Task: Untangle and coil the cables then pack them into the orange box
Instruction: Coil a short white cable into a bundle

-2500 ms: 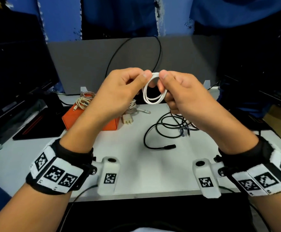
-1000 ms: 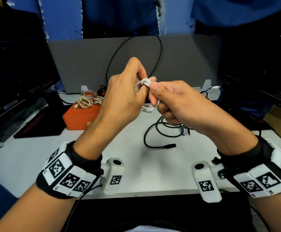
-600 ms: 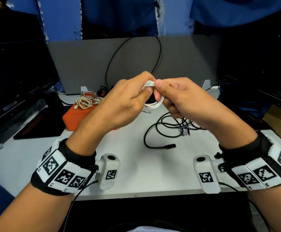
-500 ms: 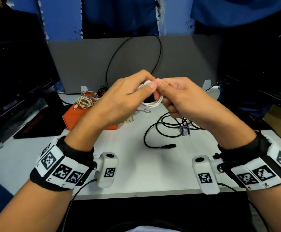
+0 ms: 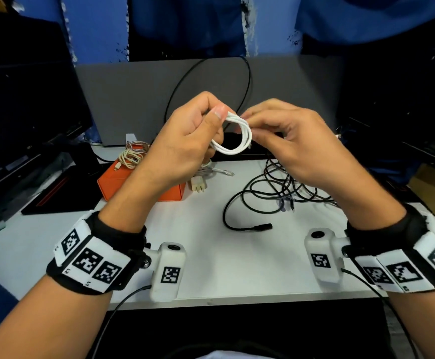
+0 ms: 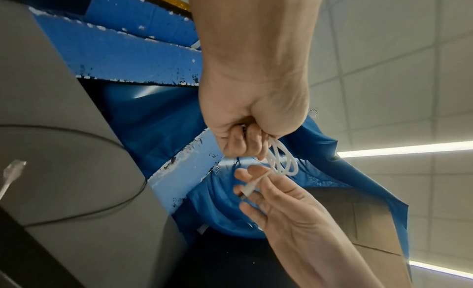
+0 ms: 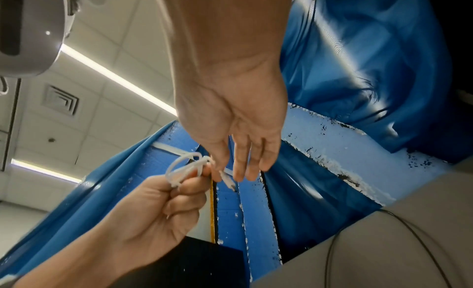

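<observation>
A small white cable coil [image 5: 237, 141] hangs in the air above the table. My left hand [image 5: 217, 120] grips the coil's top between thumb and curled fingers, shown as a fist in the left wrist view [image 6: 245, 148]. My right hand [image 5: 250, 123] pinches the coil's loose plug end [image 6: 252, 186] between thumb and nearly straight fingers [image 7: 239, 171]. The orange box [image 5: 115, 185] stands at the left behind my left forearm, with a beige braided cable [image 5: 131, 158] bundled on top. A tangled black cable [image 5: 283, 187] lies on the table under my right hand.
A grey network cable [image 5: 211, 172] and a beige plug [image 5: 198, 186] lie right of the box. A grey panel [image 5: 133, 99] stands at the table's back with a black wire looped over it. A dark monitor [image 5: 17, 99] and black tray [image 5: 53, 193] are at the left.
The hands were pressed together on the coil; now they have spread slightly, the coil hangs in full view from my left hand, and my right fingers hold only its end.
</observation>
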The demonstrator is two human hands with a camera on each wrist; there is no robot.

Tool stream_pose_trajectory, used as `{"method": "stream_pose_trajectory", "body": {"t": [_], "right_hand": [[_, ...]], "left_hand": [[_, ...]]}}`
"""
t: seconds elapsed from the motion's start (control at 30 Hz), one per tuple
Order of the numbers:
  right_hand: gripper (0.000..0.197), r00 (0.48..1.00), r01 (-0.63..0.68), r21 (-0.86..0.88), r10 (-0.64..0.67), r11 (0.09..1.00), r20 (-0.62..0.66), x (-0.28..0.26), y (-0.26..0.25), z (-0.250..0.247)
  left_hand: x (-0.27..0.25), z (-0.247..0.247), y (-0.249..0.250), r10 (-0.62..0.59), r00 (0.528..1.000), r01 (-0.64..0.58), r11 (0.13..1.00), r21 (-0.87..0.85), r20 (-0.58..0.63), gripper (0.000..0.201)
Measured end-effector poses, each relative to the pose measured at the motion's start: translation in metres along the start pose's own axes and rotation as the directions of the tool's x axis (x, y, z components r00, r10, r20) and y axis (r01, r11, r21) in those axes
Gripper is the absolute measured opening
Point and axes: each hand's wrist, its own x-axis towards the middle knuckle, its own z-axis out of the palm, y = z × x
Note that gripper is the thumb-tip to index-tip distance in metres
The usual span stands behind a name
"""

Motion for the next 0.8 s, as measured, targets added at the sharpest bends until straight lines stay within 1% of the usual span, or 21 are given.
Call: {"method": "stream_pose_trajectory", "body": {"t": [0.07, 0.13, 0.17, 0.23, 0.33, 0.4, 0.43, 0.53, 0.57, 0.6, 0.63, 0.73, 0.8], "right_hand": [[0.016, 0.996, -0.008, 0.074, 0.014, 0.997, -0.088, 0.001, 0.001, 0.007], [0.015, 0.99, -0.061, 0.273, 0.093, 0.96, -0.108, 0.001, -0.002, 0.013], [0.014, 0.986, -0.092, 0.398, 0.14, 0.913, -0.095, 0.0, -0.005, 0.015], [0.013, 0.972, -0.142, 0.613, 0.227, 0.777, -0.062, -0.001, -0.012, 0.02], [0.013, 0.944, -0.192, 0.83, 0.331, 0.524, 0.009, -0.001, -0.021, 0.026], [0.014, 0.923, -0.248, 0.904, 0.367, 0.348, 0.112, -0.001, -0.025, 0.027], [0.016, 0.915, -0.284, 0.915, 0.366, 0.286, 0.169, -0.001, -0.026, 0.026], [0.024, 0.899, -0.372, 0.912, 0.312, 0.171, 0.308, -0.001, -0.027, 0.021], [0.026, 0.899, -0.381, 0.91, 0.294, 0.164, 0.324, -0.002, -0.027, 0.02], [0.027, 0.903, -0.379, 0.905, 0.29, 0.193, 0.316, -0.002, -0.028, 0.021], [0.026, 0.909, -0.368, 0.896, 0.299, 0.251, 0.29, -0.003, -0.027, 0.024], [0.028, 0.937, -0.299, 0.827, 0.311, 0.476, 0.159, -0.003, -0.027, 0.029], [0.027, 0.962, -0.23, 0.682, 0.27, 0.694, 0.05, -0.004, -0.026, 0.027]], "left_hand": [[-0.001, 0.004, 0.003, -0.013, 1.0, 0.013, 0.996, -0.087, 0.007, 0.03], [-0.002, 0.007, 0.004, 0.017, 1.0, -0.019, 0.995, -0.1, -0.012, 0.026], [-0.003, 0.008, 0.005, 0.048, 0.998, -0.051, 0.997, -0.064, -0.035, 0.023], [-0.004, 0.009, 0.004, 0.127, 0.989, -0.121, 0.989, 0.08, -0.075, 0.02], [-0.006, 0.012, 0.004, 0.197, 0.977, -0.175, 0.96, 0.22, -0.082, 0.019], [-0.006, 0.011, 0.004, 0.224, 0.97, -0.189, 0.941, 0.282, -0.095, 0.02], [-0.006, 0.01, 0.004, 0.236, 0.966, -0.194, 0.931, 0.308, -0.103, 0.02], [-0.005, 0.007, 0.003, 0.263, 0.957, -0.201, 0.909, 0.366, -0.127, 0.019], [-0.005, 0.006, 0.004, 0.271, 0.953, -0.203, 0.901, 0.382, -0.133, 0.019], [-0.005, 0.006, 0.004, 0.278, 0.951, -0.205, 0.895, 0.396, -0.136, 0.02], [-0.005, 0.006, 0.004, 0.282, 0.95, -0.207, 0.89, 0.405, -0.135, 0.021], [-0.004, 0.006, 0.004, 0.272, 0.952, -0.197, 0.896, 0.399, -0.14, 0.02], [-0.003, 0.006, 0.004, 0.241, 0.956, -0.165, 0.915, 0.368, -0.17, 0.02]]}}
